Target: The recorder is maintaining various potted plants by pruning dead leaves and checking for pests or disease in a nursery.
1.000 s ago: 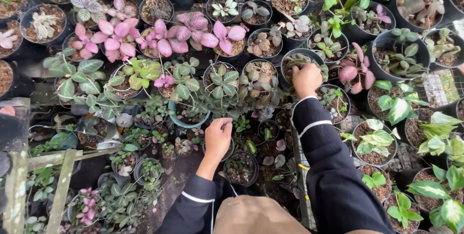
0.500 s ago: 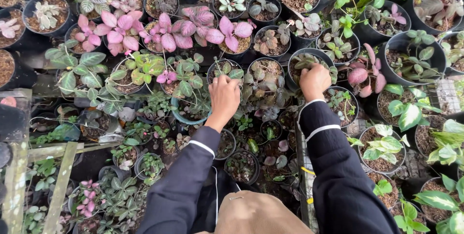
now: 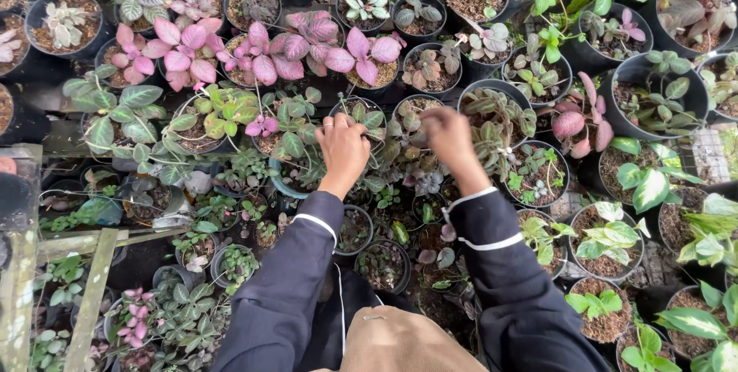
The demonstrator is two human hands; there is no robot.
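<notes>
Both hands reach into the middle row of pots. Left hand [image 3: 343,147] is curled shut over the near rim of a small black pot [image 3: 360,111] of green-leaved plant; what it pinches is hidden. Right hand [image 3: 448,135], blurred, grip unreadable, sits just right, over a neighbouring pot [image 3: 415,107]. Half a second earlier it rested farther right on the striped-leaf pot [image 3: 498,107]; it has swung leftward.
</notes>
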